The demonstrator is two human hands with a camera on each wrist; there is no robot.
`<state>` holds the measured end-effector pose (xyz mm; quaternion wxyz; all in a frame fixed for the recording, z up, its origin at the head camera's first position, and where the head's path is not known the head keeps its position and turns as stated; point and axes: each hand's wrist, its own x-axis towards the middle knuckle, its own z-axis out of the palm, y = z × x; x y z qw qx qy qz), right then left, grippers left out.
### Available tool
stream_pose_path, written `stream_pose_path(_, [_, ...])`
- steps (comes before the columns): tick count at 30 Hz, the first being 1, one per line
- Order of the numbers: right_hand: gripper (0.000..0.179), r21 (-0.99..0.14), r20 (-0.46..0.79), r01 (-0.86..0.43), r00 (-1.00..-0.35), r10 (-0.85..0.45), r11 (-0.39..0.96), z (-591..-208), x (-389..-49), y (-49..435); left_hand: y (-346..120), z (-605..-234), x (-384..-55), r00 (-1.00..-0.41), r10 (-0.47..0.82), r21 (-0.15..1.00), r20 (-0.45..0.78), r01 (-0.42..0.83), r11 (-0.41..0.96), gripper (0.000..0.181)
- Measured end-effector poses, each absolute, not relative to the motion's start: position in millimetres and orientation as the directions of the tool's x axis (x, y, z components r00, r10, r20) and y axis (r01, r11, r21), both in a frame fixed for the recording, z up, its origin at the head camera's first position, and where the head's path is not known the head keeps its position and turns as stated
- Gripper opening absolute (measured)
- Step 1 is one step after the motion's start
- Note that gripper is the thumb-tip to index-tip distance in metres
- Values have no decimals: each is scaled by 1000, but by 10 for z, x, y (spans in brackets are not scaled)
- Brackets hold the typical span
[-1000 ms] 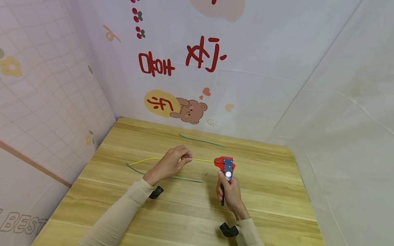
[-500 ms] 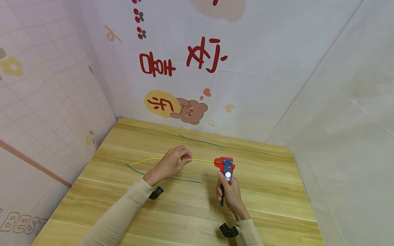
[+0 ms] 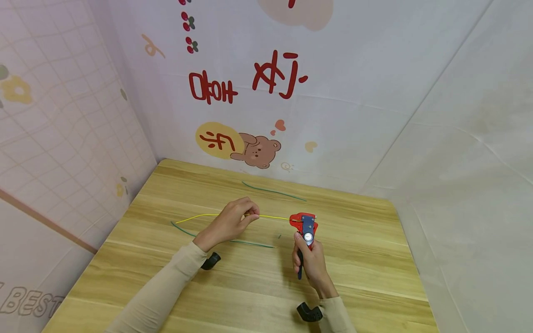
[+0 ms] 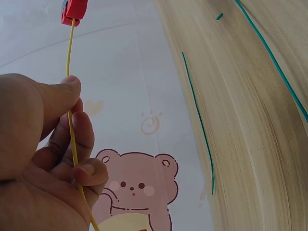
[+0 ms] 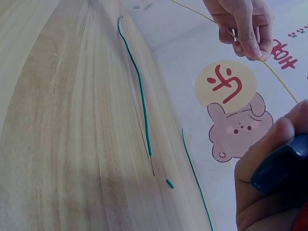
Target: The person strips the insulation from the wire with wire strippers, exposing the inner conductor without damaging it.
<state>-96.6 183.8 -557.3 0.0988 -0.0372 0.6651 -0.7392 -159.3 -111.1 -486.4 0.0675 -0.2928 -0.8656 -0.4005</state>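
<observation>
My left hand (image 3: pixel 233 219) pinches a yellow wire (image 3: pixel 275 217) between thumb and fingers above the table. In the left wrist view the wire runs across the palm and up to the red head of the wire stripper (image 4: pixel 74 10). My right hand (image 3: pixel 314 264) grips the handles of this red and blue wire stripper (image 3: pixel 308 224), its head upward. The wire's right end goes into the side of the red head, and that tip is hidden there. To the left, the wire's tail slopes past the left hand toward one end of a green wire (image 3: pixel 254 243).
That nearer green wire lies on the wooden table (image 3: pixel 250 296) with a bare copper end (image 5: pixel 153 167). Beside it is a short green piece of insulation (image 5: pixel 170 184). Another green wire (image 3: pixel 275 190) lies farther back, near the printed cloth wall (image 3: pixel 345 138).
</observation>
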Motion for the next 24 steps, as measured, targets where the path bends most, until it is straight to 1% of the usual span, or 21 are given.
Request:
stream_pose_path(8, [60, -990, -80, 100, -978, -192, -97, -5570, -961, 1845, -1105, -4847, -1589, -825, 452, 659, 340, 552, 511, 2])
stream_pose_path(11, [60, -990, -82, 102, -978, -191, -99, -5575, -961, 1851, -1116, -4847, -1589, -825, 453, 657, 339, 552, 513, 7])
stream_pose_path(19, [54, -989, -89, 110, -978, -188, -102, -5586, -969, 1868, -1146, -4863, -1601, -825, 447, 652, 345, 554, 518, 7])
stream_pose_path(24, [56, -990, -84, 103, -979, -187, -95, -5580, -972, 1876, -1151, -4841, -1601, -831, 443, 655, 336, 544, 524, 6])
